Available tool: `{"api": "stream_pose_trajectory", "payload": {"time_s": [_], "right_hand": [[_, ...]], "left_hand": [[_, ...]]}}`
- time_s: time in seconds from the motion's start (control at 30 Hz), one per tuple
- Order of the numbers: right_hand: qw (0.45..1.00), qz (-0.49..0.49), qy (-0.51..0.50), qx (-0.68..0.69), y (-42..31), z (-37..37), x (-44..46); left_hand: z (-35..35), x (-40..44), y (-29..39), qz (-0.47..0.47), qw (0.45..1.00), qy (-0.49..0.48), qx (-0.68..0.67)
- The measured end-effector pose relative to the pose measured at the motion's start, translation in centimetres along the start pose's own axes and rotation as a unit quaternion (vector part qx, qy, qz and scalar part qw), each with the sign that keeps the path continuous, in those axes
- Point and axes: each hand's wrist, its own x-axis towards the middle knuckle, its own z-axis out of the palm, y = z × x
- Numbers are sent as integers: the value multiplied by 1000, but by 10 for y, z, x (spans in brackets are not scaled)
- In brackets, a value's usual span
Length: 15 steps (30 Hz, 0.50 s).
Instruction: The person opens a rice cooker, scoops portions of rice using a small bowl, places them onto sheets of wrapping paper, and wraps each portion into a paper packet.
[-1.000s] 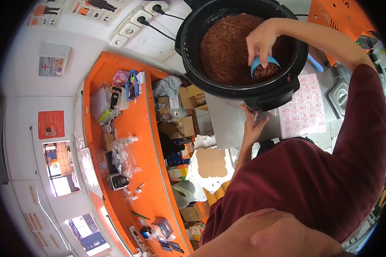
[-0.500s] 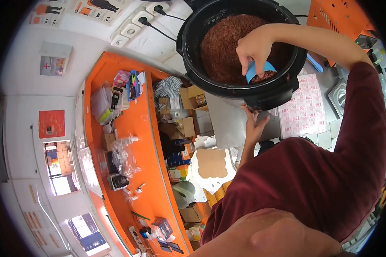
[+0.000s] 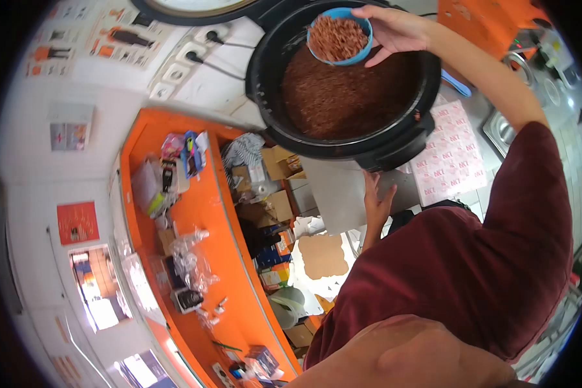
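Blue bowl (image 3: 354,61) of reddish-brown rice (image 3: 337,37) is held over the black rice cooker (image 3: 343,149)'s far side, right rim pinched by the right hand (image 3: 399,31). Scooping seems finished; moving it calls for a level grip. Left hand (image 3: 377,202), thumb spread from fingers, is beside the cooker's near edge; contact unclear.

cooker (image 3: 343,149) cut off above, poster print (image 3: 126,37) unreadable
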Motion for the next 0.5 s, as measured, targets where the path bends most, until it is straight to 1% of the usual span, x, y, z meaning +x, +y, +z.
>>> {"api": "stream_pose_trajectory", "payload": {"time_s": [0.03, 0.07, 0.1, 0.13, 0.17, 0.2, 0.23, 0.27, 0.3, 0.37, 0.4, 0.43, 0.47, 0.5], "right_hand": [[993, -39, -13, 113, 0, 5, -16], [981, -92, -2, 171, 6, 10, -33], [958, -109, 24, 264, 11, 15, -51], [933, -140, 66, 324, 19, 23, -68], [902, -174, 106, 380, 27, 31, -85], [900, -175, 127, 380, 38, 36, -102], [863, -217, 127, 437, 50, 40, -120], [822, -260, 124, 491, 62, 40, -136], [819, -260, 135, 493, 77, 36, -151], [807, -291, 173, 485, 112, 27, -187], [796, -291, 165, 504, 130, 25, -205], [785, -269, 244, 501, 141, 31, -217], [771, -244, 321, 494, 153, 38, -229], [747, -230, 329, 529, 174, 39, -240]], "left_hand": [[5, -5, -9, -2, 1000, -20, -5], [11, -11, -20, -20, 999, -23, 20], [19, -17, -33, -40, 998, -27, 45], [31, -23, -40, -8, 998, -39, 51], [39, -26, -47, -13, 997, -61, 45], [43, -24, -47, 92, 980, -122, 126], [50, -22, -47, 198, 943, -177, 202], [57, -18, -52, 196, 936, -222, 189], [64, -12, -54, 192, 936, -232, 185], [79, 2, -57, 342, 853, -258, 298], [87, 8, -60, 345, 842, -261, 321], [93, 12, -62, 341, 844, -262, 320], [101, 16, -62, 328, 819, -266, 389], [108, 20, -64, 312, 789, -267, 457]]}}
